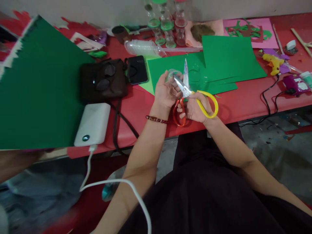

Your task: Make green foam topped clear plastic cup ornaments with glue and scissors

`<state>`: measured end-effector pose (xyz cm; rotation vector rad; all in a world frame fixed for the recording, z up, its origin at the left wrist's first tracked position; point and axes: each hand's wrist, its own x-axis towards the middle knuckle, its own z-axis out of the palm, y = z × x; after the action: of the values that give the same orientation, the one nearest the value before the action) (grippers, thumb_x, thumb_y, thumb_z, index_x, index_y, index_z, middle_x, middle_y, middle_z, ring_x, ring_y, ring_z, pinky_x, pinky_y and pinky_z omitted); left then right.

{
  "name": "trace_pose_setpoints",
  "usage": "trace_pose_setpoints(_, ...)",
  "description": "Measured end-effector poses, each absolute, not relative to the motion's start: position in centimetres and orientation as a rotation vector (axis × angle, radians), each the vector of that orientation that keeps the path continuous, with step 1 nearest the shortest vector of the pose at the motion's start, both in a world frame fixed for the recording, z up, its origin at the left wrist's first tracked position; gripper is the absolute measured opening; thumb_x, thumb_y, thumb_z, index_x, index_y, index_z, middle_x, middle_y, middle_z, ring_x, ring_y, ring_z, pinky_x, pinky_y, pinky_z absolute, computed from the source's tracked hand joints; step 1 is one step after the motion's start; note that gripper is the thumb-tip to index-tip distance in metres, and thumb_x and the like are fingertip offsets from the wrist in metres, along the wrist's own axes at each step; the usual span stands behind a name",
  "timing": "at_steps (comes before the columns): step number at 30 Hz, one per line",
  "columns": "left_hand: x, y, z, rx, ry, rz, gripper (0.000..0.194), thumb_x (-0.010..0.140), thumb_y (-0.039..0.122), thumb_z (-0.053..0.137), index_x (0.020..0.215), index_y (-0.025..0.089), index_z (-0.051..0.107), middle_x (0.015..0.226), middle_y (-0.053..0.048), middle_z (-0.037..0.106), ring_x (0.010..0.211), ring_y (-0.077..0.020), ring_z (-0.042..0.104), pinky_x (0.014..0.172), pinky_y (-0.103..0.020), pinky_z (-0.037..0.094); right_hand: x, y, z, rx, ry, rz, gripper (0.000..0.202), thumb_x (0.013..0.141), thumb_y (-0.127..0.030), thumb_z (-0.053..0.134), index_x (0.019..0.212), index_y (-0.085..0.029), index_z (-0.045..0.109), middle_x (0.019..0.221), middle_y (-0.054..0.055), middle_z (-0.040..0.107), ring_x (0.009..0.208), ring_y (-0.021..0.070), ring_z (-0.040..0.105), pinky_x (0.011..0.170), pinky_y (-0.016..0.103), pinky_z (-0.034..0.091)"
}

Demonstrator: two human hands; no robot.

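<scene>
L hand w/ clear plastic piece; R hand w/ open scissors.

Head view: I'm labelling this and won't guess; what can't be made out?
In the head view:
Clear plastic: full shape hidden by left hand and scissors.
Other person's arm: hand behind green sheet.
Stacked containers: tops cut off by upper edge.
Purple box: label too small, blurred.

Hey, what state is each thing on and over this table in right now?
Scissors: open, in the right hand
Clear plastic piece: held in the left hand
White power bank: cable plugged in
Phone: screen dark
Yellow glue gun: lying down, heat can't be told
Clear cups: nested, lying sideways
</scene>
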<state>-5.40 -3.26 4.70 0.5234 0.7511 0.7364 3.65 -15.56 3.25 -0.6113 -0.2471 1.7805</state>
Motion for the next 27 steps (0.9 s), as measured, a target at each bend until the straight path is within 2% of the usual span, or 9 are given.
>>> trace_pose_setpoints(8,-5.1,-2.8,4.8,0.533,0.745,0.68,0.045,0.105,0.057,0.046,0.093,0.02,0.069,0.077,-0.008,0.072,0.104,-0.0294,0.077,0.074,-0.032,0.063,3.7,-15.5,3.2,-0.65,-0.263,1.771,0.022,0.092,-0.03,0.048,0.11,-0.024,0.057,0.078,0.003,0.06,0.066,0.0194,0.058,0.055,0.031,0.054)
trace_pose_setpoints(13,-5.1,-2.4,4.9,0.535,0.766,0.701,0.044,0.104,0.06,0.048,0.094,0.023,0.07,0.078,-0.008,0.075,0.11,-0.0312,0.075,0.084,-0.037,0.064,4.6,-14.9,4.3,-0.706,-0.31,1.806,0.02,0.095,-0.034,0.048,0.11,-0.024,0.058,0.076,0.003,0.059,0.066,0.0198,0.059,0.054,0.031,0.055)
trace_pose_setpoints(20,-5.6,-2.2,5.0,0.479,0.679,0.78,0.039,0.101,0.058,0.056,0.092,0.022,0.069,0.076,-0.007,0.073,0.098,-0.0261,0.077,0.09,-0.036,0.064,4.8,-14.8,6.0,-0.744,-0.366,1.837,0.019,0.097,-0.033,0.046,0.109,-0.023,0.057,0.076,0.004,0.061,0.07,0.0212,0.061,0.052,0.029,0.053)
trace_pose_setpoints(24,-5.7,-2.8,5.5,0.426,0.552,0.737,0.043,0.102,0.059,0.051,0.096,0.02,0.07,0.085,-0.009,0.077,0.102,-0.0256,0.078,0.093,-0.035,0.064,4.0,-14.9,5.6,-0.64,-0.298,1.882,0.018,0.097,-0.037,0.045,0.102,-0.023,0.055,0.081,0.005,0.064,0.072,0.0204,0.059,0.055,0.03,0.053)
trace_pose_setpoints(27,-5.4,-3.0,5.8,0.408,0.562,0.746,0.045,0.106,0.055,0.044,0.093,0.019,0.068,0.09,-0.009,0.079,0.102,-0.024,0.079,0.09,-0.032,0.064,3.5,-14.5,5.3,-0.672,-0.287,1.899,0.017,0.098,-0.035,0.041,0.099,-0.023,0.053,0.079,0.005,0.064,0.071,0.0198,0.059,0.055,0.028,0.053)
